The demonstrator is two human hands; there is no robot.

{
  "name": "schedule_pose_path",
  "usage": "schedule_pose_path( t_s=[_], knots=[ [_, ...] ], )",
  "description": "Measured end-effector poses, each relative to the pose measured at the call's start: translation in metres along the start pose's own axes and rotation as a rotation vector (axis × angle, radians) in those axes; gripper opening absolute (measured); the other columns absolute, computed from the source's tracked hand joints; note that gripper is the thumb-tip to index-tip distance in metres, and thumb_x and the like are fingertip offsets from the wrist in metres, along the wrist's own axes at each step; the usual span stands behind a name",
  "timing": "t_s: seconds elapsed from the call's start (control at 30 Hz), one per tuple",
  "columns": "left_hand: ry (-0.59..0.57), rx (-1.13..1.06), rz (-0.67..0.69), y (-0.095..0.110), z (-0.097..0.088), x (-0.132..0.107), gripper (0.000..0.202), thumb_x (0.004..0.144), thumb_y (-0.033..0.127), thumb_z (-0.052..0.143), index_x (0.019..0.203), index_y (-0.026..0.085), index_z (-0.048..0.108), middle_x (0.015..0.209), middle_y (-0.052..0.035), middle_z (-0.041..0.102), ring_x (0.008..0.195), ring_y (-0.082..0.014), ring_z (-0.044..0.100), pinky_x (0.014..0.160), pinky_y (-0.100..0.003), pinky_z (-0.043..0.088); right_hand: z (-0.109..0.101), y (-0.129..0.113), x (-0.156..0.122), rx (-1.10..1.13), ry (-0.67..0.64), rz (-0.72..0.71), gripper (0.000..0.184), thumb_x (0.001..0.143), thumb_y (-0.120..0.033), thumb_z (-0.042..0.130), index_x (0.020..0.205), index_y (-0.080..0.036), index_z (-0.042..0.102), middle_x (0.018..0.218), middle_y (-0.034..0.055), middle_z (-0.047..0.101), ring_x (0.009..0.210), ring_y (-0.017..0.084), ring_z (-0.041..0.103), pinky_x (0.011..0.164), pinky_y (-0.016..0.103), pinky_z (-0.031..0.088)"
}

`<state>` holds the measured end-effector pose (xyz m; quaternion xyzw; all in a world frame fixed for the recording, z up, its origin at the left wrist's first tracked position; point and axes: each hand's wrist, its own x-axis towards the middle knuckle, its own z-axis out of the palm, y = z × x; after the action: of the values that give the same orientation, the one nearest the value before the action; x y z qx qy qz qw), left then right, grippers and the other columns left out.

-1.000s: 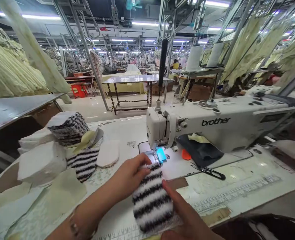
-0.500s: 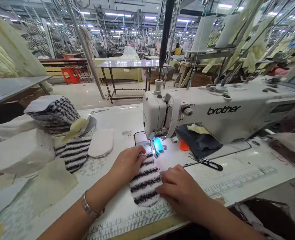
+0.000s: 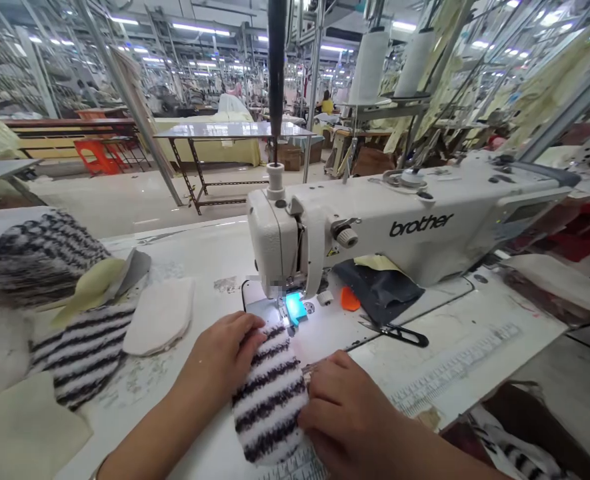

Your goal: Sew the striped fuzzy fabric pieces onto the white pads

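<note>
A black-and-white striped fluffy fabric piece (image 3: 269, 400) lies on the machine bed, its far narrow end close to the needle area of a white sewing machine (image 3: 275, 233). My left hand (image 3: 229, 353) is closed on the fabric's upper left edge, thumb and fingers pressed together beside the presser foot. Along the right edge, my right hand (image 3: 347, 407) grips the piece with curled fingers; its fingertips are partly hidden. A bright blue lit block (image 3: 295, 307) sits just right of the needle. The exact contact under the foot is too small to make out.
Left stand a stack of striped pieces (image 3: 39, 260), a loose striped piece (image 3: 92, 353) and white pads (image 3: 159, 317). Right of the needle lie an orange piece (image 3: 349, 299), dark fabric (image 3: 379, 287) and black thread snips (image 3: 399, 333). A ruler strip (image 3: 455, 367) runs along the front edge.
The view has turned right and come closer, so the machine and table things appear further left. Both hands keep hold of the striped fabric piece, which stays near the needle.
</note>
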<state>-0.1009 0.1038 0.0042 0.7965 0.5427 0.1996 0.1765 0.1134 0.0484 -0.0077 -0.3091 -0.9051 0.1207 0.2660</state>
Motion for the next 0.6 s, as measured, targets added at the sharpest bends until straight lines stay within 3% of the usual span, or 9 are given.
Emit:
schedule_pose_path(
  t_s=[0.2,0.4,0.6],
  knots=[
    [0.106,0.019,0.104,0.0014,0.0020,-0.0002,0.023,0.089,0.030,0.038,0.085,0.022,0.060,0.085,-0.0019,0.063,0.078,-0.0175,0.060,0.069,-0.029,0.046,-0.0004,0.0011,-0.0009,0.007,0.001,-0.010,0.011,0.072,-0.015,0.045,0.068,-0.017,0.054,0.067,0.0009,0.050,0.063,0.014,0.041,0.060,0.030,0.024],
    [0.056,0.086,0.091,0.0035,0.0052,-0.0006,0.024,0.088,0.027,0.039,0.083,0.022,0.062,0.082,-0.0012,0.063,0.076,-0.0176,0.059,0.066,-0.028,0.044,-0.0056,-0.0010,-0.0023,0.014,-0.078,0.017,0.011,0.074,-0.013,0.047,0.072,-0.017,0.056,0.070,0.0019,0.052,0.067,0.015,0.043,0.063,0.030,0.027],
    [0.067,0.097,0.101,0.0036,0.0057,-0.0002,0.022,0.088,0.023,0.041,0.083,0.020,0.062,0.080,-0.0015,0.062,0.073,-0.0173,0.059,0.065,-0.027,0.043,-0.0051,0.0004,-0.0057,0.048,-0.056,0.004,0.012,0.077,-0.012,0.046,0.079,-0.016,0.058,0.072,0.0021,0.052,0.069,0.016,0.044,0.066,0.031,0.029]
  ],
)
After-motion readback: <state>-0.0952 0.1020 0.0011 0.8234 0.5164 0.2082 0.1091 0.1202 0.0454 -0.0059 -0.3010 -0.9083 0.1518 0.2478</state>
